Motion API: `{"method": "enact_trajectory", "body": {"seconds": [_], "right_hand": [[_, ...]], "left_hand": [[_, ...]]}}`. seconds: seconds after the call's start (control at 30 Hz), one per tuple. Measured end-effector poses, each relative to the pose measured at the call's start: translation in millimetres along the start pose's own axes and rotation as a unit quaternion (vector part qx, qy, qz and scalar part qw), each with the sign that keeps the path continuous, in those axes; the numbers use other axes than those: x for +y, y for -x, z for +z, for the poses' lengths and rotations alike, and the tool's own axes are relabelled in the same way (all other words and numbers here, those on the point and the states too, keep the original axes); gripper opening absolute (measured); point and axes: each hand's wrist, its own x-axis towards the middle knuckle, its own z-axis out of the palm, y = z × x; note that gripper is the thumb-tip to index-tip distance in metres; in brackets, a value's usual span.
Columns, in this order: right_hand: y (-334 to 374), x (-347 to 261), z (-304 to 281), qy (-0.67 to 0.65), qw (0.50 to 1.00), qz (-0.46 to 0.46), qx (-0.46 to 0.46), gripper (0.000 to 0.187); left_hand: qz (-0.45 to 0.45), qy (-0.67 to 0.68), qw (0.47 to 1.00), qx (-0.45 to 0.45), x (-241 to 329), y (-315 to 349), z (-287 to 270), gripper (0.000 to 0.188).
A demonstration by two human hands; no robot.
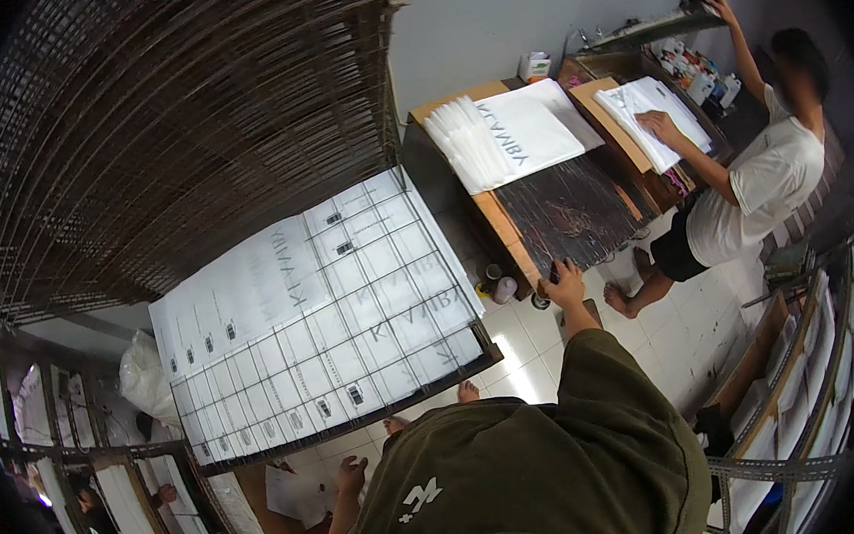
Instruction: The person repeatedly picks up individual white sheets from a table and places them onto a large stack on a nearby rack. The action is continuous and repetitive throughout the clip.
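Observation:
My right hand (564,283) is at the near corner of a dark worktop (573,210), its fingers apart and touching the edge. Low beside my body hangs my left hand (351,473), fingers loosely bent and apart, with nothing visible in it. Between that hand and the wall stands a wire drying rack (409,361), on which large white printed sheets (250,311) lie partly overlapping. A pile of white printed bags or sheets (512,135), fanned at its left side, rests on the far part of the worktop.
Many wire shelves (184,105) tilt up above the rack. At the right, a person in a white shirt (780,164) touches a white stack (656,113) and raises a hand to a dark frame (659,28). Shelving holding white sheets (786,369) stands lower right. Small containers (505,289) are under the table.

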Motion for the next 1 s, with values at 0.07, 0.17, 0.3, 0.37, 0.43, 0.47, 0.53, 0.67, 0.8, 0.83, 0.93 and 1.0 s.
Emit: {"method": "enact_trajectory", "body": {"seconds": [0.07,0.17,0.3,0.37,0.43,0.47,0.53,0.67,0.8,0.83,0.93,1.0], "right_hand": [[1.1,9.3,3.0,-0.025,0.999,-0.021,0.008,0.060],[-21.2,18.4,6.3,-0.303,0.950,0.072,0.017,0.054],[-66.8,21.4,12.6,-0.534,0.828,0.129,0.108,0.068],[-78.7,-0.6,-13.0,-0.598,0.776,0.166,0.109,0.079],[-81.8,-27.5,-48.3,-0.655,0.723,0.205,0.081,0.088],[-85.7,-34.6,-54.4,-0.677,0.703,0.200,0.086,0.089],[-91.6,-46.6,-59.5,-0.719,0.662,0.188,0.096,0.092],[-84.8,-72.1,-53.8,-0.762,0.614,0.173,0.114,0.083],[-88.0,-71.8,-2.2,-0.771,0.546,0.299,0.139,0.053],[-83.2,-79.6,-4.5,-0.758,0.551,0.318,0.141,0.050],[-71.2,-100.6,-15.7,-0.719,0.597,0.317,0.161,0.046],[-70.7,-113.8,-25.3,-0.690,0.658,0.233,0.192,0.046]], "left_hand": [[0.068,-0.087,0.994,0.010,10.6,4.4,0.3,0.059],[0.014,-0.051,0.999,0.002,43.3,18.7,-0.1,0.058],[-0.006,-0.072,0.997,0.006,68.2,27.7,-6.8,0.058],[-0.016,-0.039,0.999,0.010,63.5,30.2,-6.9,0.057],[-0.026,0.004,1.000,0.012,63.8,42.1,-9.0,0.057],[-0.033,-0.004,0.999,0.010,66.1,47.3,-11.5,0.057],[-0.047,-0.019,0.999,0.005,82.7,61.5,-17.7,0.057],[-0.011,-0.018,1.000,0.020,62.8,72.2,-10.8,0.057],[0.014,-0.065,0.998,0.007,20.0,55.2,4.3,0.058],[0.018,-0.083,0.996,-0.007,18.1,53.3,4.7,0.058],[0.007,-0.110,0.993,0.032,8.7,46.2,14.5,0.057],[0.046,-0.084,0.994,0.047,-3.1,42.2,21.1,0.057]]}}
